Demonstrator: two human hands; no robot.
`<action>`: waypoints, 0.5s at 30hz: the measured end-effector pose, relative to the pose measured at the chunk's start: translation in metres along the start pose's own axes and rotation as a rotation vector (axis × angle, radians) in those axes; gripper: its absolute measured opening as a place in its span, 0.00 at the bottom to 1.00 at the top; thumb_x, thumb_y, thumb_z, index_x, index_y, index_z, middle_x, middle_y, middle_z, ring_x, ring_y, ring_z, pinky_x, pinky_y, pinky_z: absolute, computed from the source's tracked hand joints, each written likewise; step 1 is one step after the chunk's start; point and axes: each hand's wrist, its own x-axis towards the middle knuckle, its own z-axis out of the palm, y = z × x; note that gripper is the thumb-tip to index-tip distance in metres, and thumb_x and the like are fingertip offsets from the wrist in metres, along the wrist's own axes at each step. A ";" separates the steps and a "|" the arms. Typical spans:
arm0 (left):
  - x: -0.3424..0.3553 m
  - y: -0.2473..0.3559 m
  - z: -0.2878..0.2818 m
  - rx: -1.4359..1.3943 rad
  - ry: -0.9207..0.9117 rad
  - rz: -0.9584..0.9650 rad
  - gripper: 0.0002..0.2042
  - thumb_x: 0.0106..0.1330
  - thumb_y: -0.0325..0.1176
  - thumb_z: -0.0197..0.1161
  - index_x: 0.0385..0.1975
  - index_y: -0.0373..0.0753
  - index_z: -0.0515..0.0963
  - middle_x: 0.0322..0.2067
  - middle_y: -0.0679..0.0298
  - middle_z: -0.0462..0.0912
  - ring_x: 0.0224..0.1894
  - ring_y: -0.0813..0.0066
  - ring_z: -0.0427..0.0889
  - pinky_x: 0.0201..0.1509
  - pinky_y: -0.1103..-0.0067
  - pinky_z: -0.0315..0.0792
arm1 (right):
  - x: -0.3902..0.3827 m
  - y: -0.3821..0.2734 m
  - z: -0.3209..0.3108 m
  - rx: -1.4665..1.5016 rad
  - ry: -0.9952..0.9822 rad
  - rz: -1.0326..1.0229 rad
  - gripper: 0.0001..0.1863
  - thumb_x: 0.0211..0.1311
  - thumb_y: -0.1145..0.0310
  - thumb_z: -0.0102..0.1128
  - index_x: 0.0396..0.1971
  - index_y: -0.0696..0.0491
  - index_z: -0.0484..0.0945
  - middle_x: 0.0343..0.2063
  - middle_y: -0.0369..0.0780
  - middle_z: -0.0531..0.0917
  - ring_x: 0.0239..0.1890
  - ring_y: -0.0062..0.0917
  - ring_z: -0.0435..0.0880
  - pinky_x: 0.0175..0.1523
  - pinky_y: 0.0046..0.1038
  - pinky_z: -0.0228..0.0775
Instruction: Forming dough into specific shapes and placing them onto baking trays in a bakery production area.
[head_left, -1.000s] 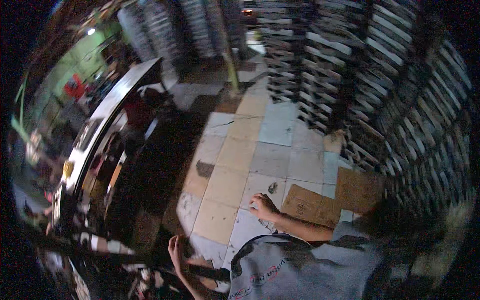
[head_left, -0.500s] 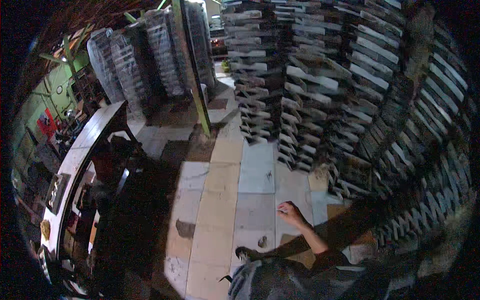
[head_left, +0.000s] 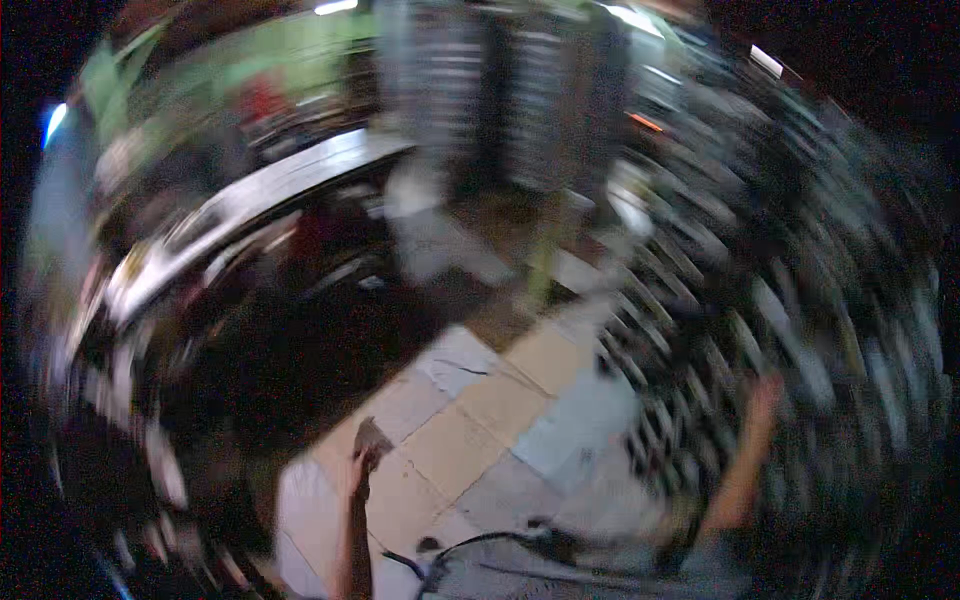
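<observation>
My left hand (head_left: pixel 361 474) reaches in from the lower edge, in front of the tiled floor (head_left: pixel 500 412). Nearest to it in the picture is a dark grey patch (head_left: pixel 372 437) on that floor. Its fingers are small and blurred, and nothing plainly shows in them. On the other side my right hand (head_left: pixel 765 395) is raised in front of the tall stacks of flat, slat-like pieces (head_left: pixel 690 390). Motion smears its fingers, and I cannot tell whether it touches a stack. Grey clothing and a dark cord or strap (head_left: pixel 480 540) show between my arms.
A long white-topped bench (head_left: pixel 290 180) curves along the left, with deep shadow below. Tall wrapped stacks (head_left: pixel 450 100) stand at the back, and a greenish post (head_left: pixel 543 265) rises in front of them. A lit lamp (head_left: pixel 336 6) hangs above.
My view has swung left and up, so the bench and stacks sit further right and everything is blurred. My left hand has come into view. The right arm now appears further right.
</observation>
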 end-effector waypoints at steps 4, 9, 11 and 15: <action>-0.061 0.015 0.097 0.207 0.427 -0.046 0.16 0.59 0.41 0.53 0.37 0.34 0.75 0.31 0.61 0.76 0.35 0.74 0.74 0.40 0.78 0.68 | 0.181 0.125 0.215 0.177 -0.754 0.200 0.17 0.59 0.65 0.50 0.47 0.56 0.65 0.39 0.40 0.75 0.40 0.28 0.73 0.48 0.31 0.67; -0.317 -0.183 0.054 1.049 0.959 -0.633 0.21 0.53 0.44 0.57 0.40 0.32 0.73 0.34 0.52 0.76 0.36 0.64 0.76 0.46 0.72 0.69 | 0.047 0.176 0.408 0.473 -1.355 0.448 0.18 0.59 0.64 0.50 0.47 0.56 0.66 0.39 0.40 0.75 0.40 0.28 0.73 0.48 0.30 0.67; -0.432 -0.236 0.117 0.954 1.104 -0.668 0.21 0.52 0.43 0.57 0.40 0.32 0.73 0.34 0.52 0.76 0.37 0.63 0.76 0.45 0.72 0.69 | 0.012 0.171 0.419 0.528 -1.452 0.476 0.18 0.59 0.64 0.50 0.47 0.56 0.66 0.39 0.40 0.75 0.40 0.28 0.74 0.48 0.30 0.67; -0.547 -0.266 0.192 0.774 1.378 -0.702 0.21 0.52 0.43 0.58 0.40 0.33 0.74 0.35 0.52 0.77 0.37 0.62 0.76 0.45 0.71 0.69 | -0.078 0.129 0.435 0.657 -1.620 0.517 0.18 0.59 0.63 0.50 0.47 0.56 0.66 0.38 0.40 0.75 0.40 0.28 0.74 0.48 0.30 0.67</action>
